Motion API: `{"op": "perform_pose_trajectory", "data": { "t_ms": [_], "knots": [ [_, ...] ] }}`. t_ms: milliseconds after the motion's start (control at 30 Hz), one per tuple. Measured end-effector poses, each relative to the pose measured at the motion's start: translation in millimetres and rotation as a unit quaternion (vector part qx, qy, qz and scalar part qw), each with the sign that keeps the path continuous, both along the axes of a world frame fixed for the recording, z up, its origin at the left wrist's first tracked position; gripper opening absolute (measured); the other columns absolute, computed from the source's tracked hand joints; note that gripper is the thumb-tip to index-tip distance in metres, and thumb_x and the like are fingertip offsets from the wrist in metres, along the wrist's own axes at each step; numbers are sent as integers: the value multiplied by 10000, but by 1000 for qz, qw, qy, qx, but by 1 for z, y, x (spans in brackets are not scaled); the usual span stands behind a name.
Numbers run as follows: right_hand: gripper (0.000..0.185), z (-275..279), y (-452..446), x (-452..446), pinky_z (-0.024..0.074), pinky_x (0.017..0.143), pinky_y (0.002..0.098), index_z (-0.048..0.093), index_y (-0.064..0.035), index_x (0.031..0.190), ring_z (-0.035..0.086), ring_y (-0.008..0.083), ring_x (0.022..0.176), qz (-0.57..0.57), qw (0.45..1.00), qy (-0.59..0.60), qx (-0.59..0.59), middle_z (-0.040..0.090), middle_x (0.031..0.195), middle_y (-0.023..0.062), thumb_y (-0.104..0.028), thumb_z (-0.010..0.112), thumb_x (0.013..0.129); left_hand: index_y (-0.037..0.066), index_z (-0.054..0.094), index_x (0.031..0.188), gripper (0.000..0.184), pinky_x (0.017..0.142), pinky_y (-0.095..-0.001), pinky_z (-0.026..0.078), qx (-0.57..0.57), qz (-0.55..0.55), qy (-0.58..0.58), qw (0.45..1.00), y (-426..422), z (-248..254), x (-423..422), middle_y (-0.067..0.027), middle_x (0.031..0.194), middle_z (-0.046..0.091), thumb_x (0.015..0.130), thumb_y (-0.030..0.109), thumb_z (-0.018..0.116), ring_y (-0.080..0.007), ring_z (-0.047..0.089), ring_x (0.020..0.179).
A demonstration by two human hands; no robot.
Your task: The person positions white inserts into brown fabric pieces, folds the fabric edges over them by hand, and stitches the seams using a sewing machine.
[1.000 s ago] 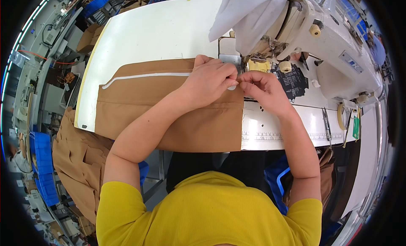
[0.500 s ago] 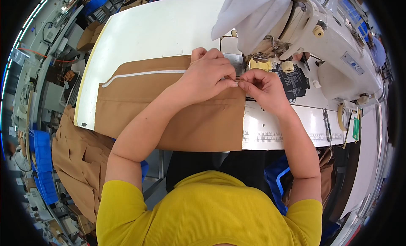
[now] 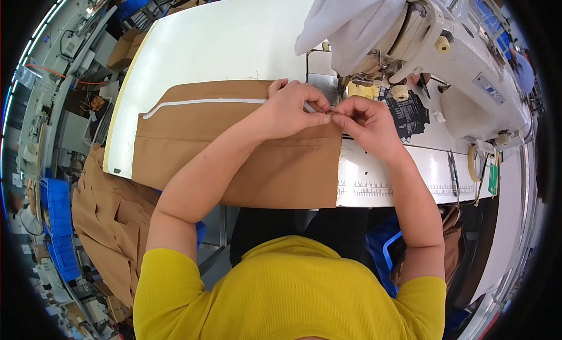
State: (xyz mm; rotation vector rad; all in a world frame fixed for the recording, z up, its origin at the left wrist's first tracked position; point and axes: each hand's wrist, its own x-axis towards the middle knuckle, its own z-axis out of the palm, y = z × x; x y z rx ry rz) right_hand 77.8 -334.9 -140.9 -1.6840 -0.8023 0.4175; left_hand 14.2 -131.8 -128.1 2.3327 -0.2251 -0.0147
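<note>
A brown fabric panel [image 3: 234, 170] lies over the front of the white table, with a pale strip [image 3: 205, 100] running along its upper part. My left hand [image 3: 293, 110] rests on the panel's upper right and pinches its edge between thumb and fingers. Close beside it, my right hand [image 3: 367, 122] is closed in a pinch on the same edge at the corner. The fingertips of both hands nearly meet. Just beyond them stands the sewing machine [image 3: 462, 71], its needle area partly covered by a white cloth [image 3: 348, 27].
Black printed labels [image 3: 407, 114] lie under the machine arm. Thread snips [image 3: 452, 171] and a tape roll [image 3: 473, 161] are at the right, near a ruler marking [image 3: 374, 191] on the table edge. More brown fabric [image 3: 111, 217] hangs at the left beside blue bins [image 3: 58, 223].
My left hand's fingers have shifted slightly, showing more of the pale strip near the pinch. The panel has moved a touch to the right. My right hand stays almost still.
</note>
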Motion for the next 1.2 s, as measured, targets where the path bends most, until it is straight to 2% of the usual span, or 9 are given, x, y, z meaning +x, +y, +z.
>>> {"op": "perform_pose_trajectory", "data": {
  "t_ms": [200,367,567,700,767,933,1100,1167,1200],
  "knots": [
    [71,2,0,2,408,566,188,628,1,824,485,20,639,-2,1000,19,21,586,708,-36,-36,685,847,120,667,867,153,1087,-420,197,-102,12,9,995,1,-6,-3,16,889,646,800,233,746,-150,564,898],
    [86,2,-2,3,395,558,183,621,-8,812,477,13,631,3,998,50,27,586,708,-38,-45,693,840,116,631,814,109,1077,-424,187,-13,-5,-151,988,-4,-4,-8,40,849,603,804,181,719,-129,549,896],
    [88,3,0,1,391,547,191,600,-19,820,473,13,630,0,999,53,3,567,697,-46,-34,685,840,119,639,818,77,1079,-437,187,7,3,-170,985,-6,-9,-6,50,849,605,802,167,698,-123,549,860],
    [131,2,2,-1,399,538,218,549,-40,853,476,45,610,-14,997,-67,19,536,675,-17,-24,678,840,98,655,801,89,1065,-422,234,-63,38,-91,993,-4,-8,-4,40,820,630,799,175,699,-121,554,747],
    [149,3,1,-1,404,535,228,534,-44,863,479,63,600,-16,992,-127,8,526,671,-1,-20,678,837,115,689,781,140,1055,-416,238,-95,39,-45,994,-1,-9,1,33,751,650,776,255,696,-118,554,661],
    [153,3,0,-1,425,539,263,557,-35,885,531,147,606,-9,980,-200,-10,554,699,35,-18,689,810,102,708,773,166,1050,-386,247,-114,36,-34,992,0,-12,4,8,750,676,770,267,694,-134,567,680],
    [135,6,-1,0,426,546,265,581,-33,883,552,148,663,-5,977,-215,-13,576,747,36,-24,692,807,105,713,783,164,1060,-383,234,-125,36,-38,991,-1,-13,4,6,756,681,773,268,693,-141,583,707],
    [128,6,-1,0,423,547,263,587,-31,876,553,139,680,-3,979,-205,-20,575,759,32,-26,693,805,19,708,831,151,719,-259,472,-83,32,-50,995,-2,-9,2,-41,810,684,790,165,710,-125,601,737],
    [116,7,-1,0,418,550,253,601,-31,870,544,121,667,-3,984,-174,-26,579,750,21,-29,697,806,19,708,831,151,719,-259,472,-84,32,-49,995,-2,-9,2,-41,810,684,790,165,710,-125,601,737]
  ]
}}
